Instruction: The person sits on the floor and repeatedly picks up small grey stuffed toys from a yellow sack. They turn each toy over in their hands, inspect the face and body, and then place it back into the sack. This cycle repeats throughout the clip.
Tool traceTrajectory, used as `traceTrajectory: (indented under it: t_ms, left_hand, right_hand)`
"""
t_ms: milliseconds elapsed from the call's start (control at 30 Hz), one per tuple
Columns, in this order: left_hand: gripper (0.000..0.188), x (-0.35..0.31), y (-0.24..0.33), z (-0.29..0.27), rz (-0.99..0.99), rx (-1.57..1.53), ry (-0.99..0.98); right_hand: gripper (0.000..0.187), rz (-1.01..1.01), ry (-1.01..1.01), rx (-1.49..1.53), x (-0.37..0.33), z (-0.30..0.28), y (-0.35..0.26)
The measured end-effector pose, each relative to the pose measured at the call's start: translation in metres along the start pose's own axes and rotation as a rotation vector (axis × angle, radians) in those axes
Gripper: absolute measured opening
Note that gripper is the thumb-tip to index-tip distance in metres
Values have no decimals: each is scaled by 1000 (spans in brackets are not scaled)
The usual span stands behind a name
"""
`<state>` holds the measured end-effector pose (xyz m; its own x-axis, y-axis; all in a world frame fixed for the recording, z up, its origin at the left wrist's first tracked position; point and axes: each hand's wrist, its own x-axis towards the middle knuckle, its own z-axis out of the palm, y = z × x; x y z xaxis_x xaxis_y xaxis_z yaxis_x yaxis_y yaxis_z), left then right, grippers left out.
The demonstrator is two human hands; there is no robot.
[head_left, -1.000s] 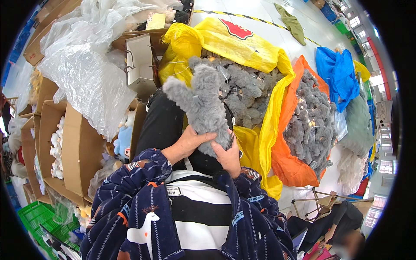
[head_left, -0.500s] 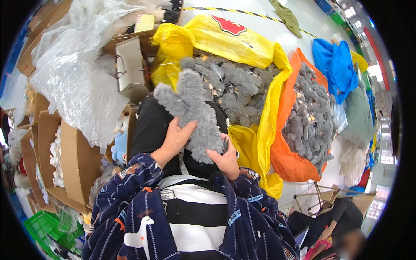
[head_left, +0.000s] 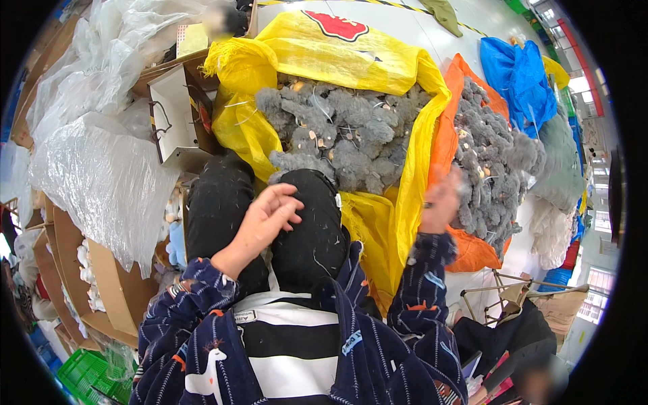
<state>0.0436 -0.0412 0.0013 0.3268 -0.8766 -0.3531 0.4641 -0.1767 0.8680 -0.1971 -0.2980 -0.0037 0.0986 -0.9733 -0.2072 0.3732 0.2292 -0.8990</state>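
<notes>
Your left hand (head_left: 270,214) is over your lap (head_left: 310,233), fingers apart and loosely curled, nothing seen in it; whether it touches the cloth cannot be told. Taking your lap as the clock's centre and straight ahead as twelve, your right hand (head_left: 442,199) is near three, blurred, fingers extended, no toy visible in its grasp. Beyond it, between two and three, a blurred grey plush toy (head_left: 526,152) shows at the far edge of the orange sack (head_left: 472,253), apart from your hand. That sack is heaped with similar toys; the yellow sack (head_left: 337,64) at one holds more. The toy should be light, soft and floppy, hardly fragile, its pile perhaps sliding slightly under fingertips. Best take its thick body in a whole-hand grasp, not a pinch of fur. Cardboard boxes (head_left: 125,280) stand at eight, crumpled clear plastic (head_left: 101,182) towards ten.
</notes>
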Motion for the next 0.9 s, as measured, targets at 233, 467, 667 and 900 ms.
traceTrajectory:
  t_ms: [233, 467, 667, 900]
  left_hand:
    - [22, 2, 0, 1, -142, -4, -32]
    - [21, -2, 4, -7, -172, -27, -14]
    - [20, -4, 9, -9, -173, -46, -56]
    - [20, -10, 2, -17, -36, -50, -16]
  right_hand:
    - [26, -31, -524, -839, 12, 60, 203]
    - [36, -36, -977, -1074, 11, 122, 233]
    - [41, -98, -1421, -1184, 10, 130, 246]
    - [21, -254, -715, -829, -5, 126, 168]
